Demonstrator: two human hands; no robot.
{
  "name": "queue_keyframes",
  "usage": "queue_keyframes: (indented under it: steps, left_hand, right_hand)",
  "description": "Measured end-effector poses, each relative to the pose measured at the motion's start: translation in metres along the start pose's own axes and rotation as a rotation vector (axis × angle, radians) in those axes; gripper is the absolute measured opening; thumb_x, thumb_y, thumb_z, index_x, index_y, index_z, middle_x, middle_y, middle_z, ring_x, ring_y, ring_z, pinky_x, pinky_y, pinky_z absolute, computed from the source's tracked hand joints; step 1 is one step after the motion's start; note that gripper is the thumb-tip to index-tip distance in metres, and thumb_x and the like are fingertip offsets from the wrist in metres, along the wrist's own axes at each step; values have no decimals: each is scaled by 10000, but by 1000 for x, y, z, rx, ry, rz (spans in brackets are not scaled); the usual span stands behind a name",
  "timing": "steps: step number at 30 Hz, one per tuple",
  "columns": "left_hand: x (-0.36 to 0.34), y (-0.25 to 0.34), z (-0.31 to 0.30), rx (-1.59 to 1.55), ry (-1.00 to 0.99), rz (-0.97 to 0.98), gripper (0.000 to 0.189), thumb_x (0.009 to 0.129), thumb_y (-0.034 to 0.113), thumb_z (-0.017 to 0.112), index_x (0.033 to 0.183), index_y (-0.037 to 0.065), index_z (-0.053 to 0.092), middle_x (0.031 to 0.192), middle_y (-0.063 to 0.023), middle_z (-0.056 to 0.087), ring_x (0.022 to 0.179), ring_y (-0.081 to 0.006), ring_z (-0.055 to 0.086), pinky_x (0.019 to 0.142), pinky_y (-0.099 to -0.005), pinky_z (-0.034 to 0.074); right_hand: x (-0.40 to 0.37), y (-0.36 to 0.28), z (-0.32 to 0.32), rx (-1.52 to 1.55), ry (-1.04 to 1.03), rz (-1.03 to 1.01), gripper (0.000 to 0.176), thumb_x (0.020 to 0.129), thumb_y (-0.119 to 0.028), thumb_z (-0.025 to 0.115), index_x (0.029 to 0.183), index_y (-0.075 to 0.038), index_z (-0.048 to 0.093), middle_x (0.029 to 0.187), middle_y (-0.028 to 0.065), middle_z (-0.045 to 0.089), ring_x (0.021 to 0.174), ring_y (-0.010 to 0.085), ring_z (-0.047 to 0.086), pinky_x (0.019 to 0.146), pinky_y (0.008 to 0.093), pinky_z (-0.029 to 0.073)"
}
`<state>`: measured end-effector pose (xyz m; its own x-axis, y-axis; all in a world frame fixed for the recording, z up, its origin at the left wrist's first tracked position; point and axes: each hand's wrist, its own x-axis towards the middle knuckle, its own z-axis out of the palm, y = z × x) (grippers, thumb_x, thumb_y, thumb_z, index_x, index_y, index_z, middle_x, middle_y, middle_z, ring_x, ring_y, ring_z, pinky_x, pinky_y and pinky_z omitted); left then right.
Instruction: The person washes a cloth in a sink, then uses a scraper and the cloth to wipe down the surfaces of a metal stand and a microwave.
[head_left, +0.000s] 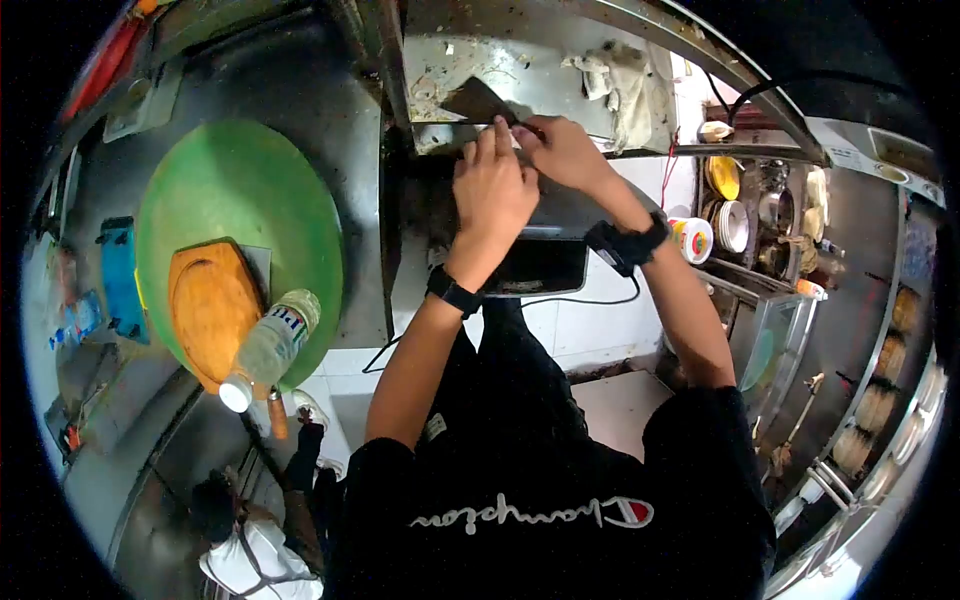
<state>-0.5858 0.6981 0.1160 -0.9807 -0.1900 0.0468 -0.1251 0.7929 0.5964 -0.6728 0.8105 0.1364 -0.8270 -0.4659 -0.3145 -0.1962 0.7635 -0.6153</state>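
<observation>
My left hand (492,190) and my right hand (560,150) meet at the edge of a scratched steel counter (540,50). Both are closed around the near end of a dark, flat, wedge-shaped blade (478,100) that lies against the steel; its handle is hidden under my fingers. My left wrist carries a black watch (452,291) and my right wrist a wide black band (625,245). Below the hands is my black shirt with white lettering (530,515).
A green round board (250,180) bears a wooden board (205,310) and a lying plastic bottle (268,350). A crumpled rag (625,80) lies on the counter. A black appliance (540,265) sits under my hands. Stacked bowls (730,225) fill shelves at right. Another person (250,550) stands lower left.
</observation>
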Motion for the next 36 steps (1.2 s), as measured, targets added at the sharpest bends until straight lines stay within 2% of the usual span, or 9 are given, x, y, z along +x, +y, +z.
queue_keyframes:
  steps: [2,6,8,13,15,21,31,32,36]
  left_hand:
    - [-4,6,7,14,17,46,620,750,187,654,1301,-29,470,1174,-152,544,1059,-345,545,862,-419,502]
    - [-5,13,13,88,65,120,529,725,121,661,1216,-26,528,1072,-125,553,983,-303,567,817,-386,500]
    - [-1,11,15,91,155,152,394,734,75,638,1111,-18,571,990,-108,552,906,-288,581,770,-369,497]
    - [12,-11,11,55,263,171,276,747,123,682,1016,86,636,1071,-58,549,937,-283,568,764,-382,495]
    - [17,-22,13,25,334,327,218,737,104,632,950,61,641,1021,-50,578,927,-254,571,778,-382,482]
    - [19,-37,14,-6,319,358,317,715,46,649,1031,61,661,1098,-25,648,1003,-241,606,854,-358,488]
    - [52,-40,16,116,267,337,308,706,41,629,1011,36,668,1054,-74,670,945,-253,648,804,-346,531]
    - [57,-41,17,136,279,348,308,712,49,633,1017,40,668,1055,-81,670,898,-264,664,759,-352,544]
    - [72,-43,16,112,233,294,310,735,64,629,1043,51,659,1082,-112,660,812,-292,678,677,-376,556]
  right_hand:
    - [-20,6,-5,95,21,-13,426,820,-202,552,1191,9,550,906,297,635,864,451,616,814,443,493]
    - [-53,7,-10,120,21,-149,554,770,-80,579,1303,-30,435,972,277,629,878,452,610,791,456,499]
    - [-58,2,-9,42,80,-231,535,779,-93,587,1292,-36,450,967,265,625,856,449,608,779,463,499]
    - [-70,-18,-10,-296,171,-245,487,831,-276,642,1261,-83,522,871,197,626,705,395,624,621,459,521]
    - [-68,-18,-8,-334,171,-311,508,824,-320,659,1258,-86,538,857,185,632,676,374,629,581,438,525]
    - [-60,-19,-2,-532,289,-484,477,817,-318,677,1225,-91,582,748,87,590,529,263,588,471,356,484]
    - [-14,-11,-13,-636,259,-670,295,816,-217,640,1032,-18,618,787,127,618,537,257,619,482,343,507]
    - [-10,-10,-12,-599,235,-622,307,839,-242,619,1094,-71,608,730,104,573,578,287,600,514,379,494]
    - [9,-12,-19,-596,221,-651,278,842,-252,611,1044,-60,610,750,124,601,595,314,606,531,393,497]
